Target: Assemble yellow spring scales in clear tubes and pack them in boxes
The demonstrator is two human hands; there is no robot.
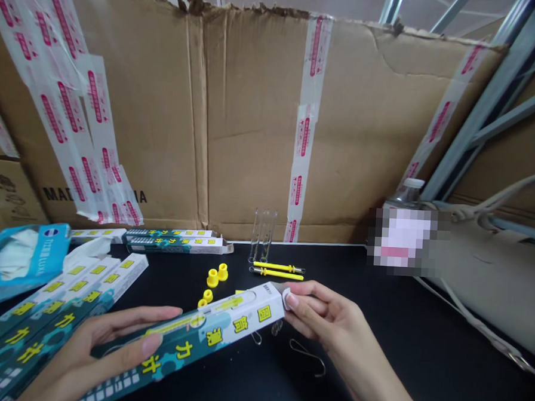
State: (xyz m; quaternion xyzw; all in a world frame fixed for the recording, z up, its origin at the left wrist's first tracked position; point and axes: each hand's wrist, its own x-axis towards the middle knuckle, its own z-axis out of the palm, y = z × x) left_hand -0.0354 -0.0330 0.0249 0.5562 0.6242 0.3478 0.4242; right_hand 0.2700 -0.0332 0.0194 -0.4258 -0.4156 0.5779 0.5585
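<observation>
A long green and white printed box (211, 335) lies tilted across the front, its right end raised. My left hand (112, 342) is wrapped round its left part, thumb on the near face. At the box's right end, my right hand (319, 317) pinches the white end flap (287, 298) between thumb and fingers. Behind the box are small yellow caps (212, 277), two yellow rods (278, 271) with metal ends, and clear tubes (262, 236) standing upright. Below the right hand lies a bent wire hook (308, 355) on the black table (353, 271).
More printed boxes (68, 310) lie at the left beside a blue tissue pack (26, 259). Others (175, 242) lie at the back. A tall cardboard wall (253, 122) closes off the rear. At the right are a bottle (405, 225) and a beige bag (492, 278) with a strap.
</observation>
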